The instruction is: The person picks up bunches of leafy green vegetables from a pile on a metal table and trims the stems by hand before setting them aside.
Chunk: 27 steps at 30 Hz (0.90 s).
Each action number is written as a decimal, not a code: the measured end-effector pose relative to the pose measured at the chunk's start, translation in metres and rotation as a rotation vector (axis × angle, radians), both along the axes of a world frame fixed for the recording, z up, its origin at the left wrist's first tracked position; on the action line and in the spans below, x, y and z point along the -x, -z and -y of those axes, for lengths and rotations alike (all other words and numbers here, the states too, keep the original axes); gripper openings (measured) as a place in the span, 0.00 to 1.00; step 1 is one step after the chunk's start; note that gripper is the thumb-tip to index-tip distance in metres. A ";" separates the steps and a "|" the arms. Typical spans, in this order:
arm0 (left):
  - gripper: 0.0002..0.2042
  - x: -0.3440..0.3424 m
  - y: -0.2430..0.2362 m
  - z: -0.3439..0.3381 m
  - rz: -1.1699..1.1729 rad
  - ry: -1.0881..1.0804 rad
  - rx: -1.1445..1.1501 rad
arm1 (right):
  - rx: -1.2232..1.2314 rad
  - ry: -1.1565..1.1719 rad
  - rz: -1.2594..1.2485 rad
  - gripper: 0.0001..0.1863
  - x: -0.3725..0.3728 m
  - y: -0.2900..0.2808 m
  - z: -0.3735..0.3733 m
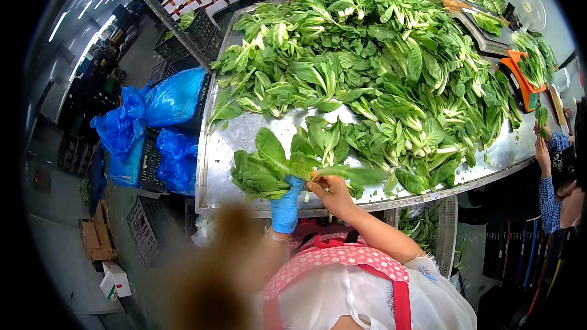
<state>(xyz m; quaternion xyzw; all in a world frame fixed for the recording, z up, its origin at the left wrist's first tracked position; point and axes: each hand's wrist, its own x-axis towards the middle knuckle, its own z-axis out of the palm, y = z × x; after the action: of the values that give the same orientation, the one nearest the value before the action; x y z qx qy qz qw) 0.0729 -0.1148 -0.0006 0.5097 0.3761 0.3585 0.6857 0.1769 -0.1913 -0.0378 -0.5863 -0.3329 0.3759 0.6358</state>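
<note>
My left hand (285,205), in a blue glove, is wrapped round a bunch of leafy greens (260,174) at the near edge of the metal table. The leaves fan out to the left, and some of the stalks are hidden by the glove. Close beside it, my bare right hand (333,195) pinches a single leaf (358,175), which is smeared by motion and points right. Just beyond both hands lies a large heap of the same greens (379,67), with pale stalks and dark green leaves.
The metal table (217,146) has a raised rim. Blue plastic bags (174,98) and black crates stand at its left. Two people work across the far side; another person's hands (543,150) hold greens at the right, near an orange scale (523,82). A crate of greens (422,226) sits below the near edge.
</note>
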 end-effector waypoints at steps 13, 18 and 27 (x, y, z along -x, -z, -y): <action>0.08 0.011 0.007 -0.002 0.303 0.059 0.336 | 0.006 0.243 0.450 0.13 0.017 -0.025 -0.009; 0.10 0.014 0.009 -0.008 0.324 0.026 0.357 | 0.002 0.144 0.210 0.11 0.018 -0.027 -0.008; 0.11 0.012 0.015 -0.003 0.341 0.051 0.320 | -0.068 0.115 -0.578 0.08 0.017 -0.024 0.001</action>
<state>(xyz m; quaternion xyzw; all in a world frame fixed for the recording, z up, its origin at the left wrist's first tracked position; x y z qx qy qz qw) 0.0606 -0.1122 -0.0160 0.3360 0.2936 0.3578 0.8203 0.1603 -0.1928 -0.0138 -0.4510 -0.1166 0.4795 0.7437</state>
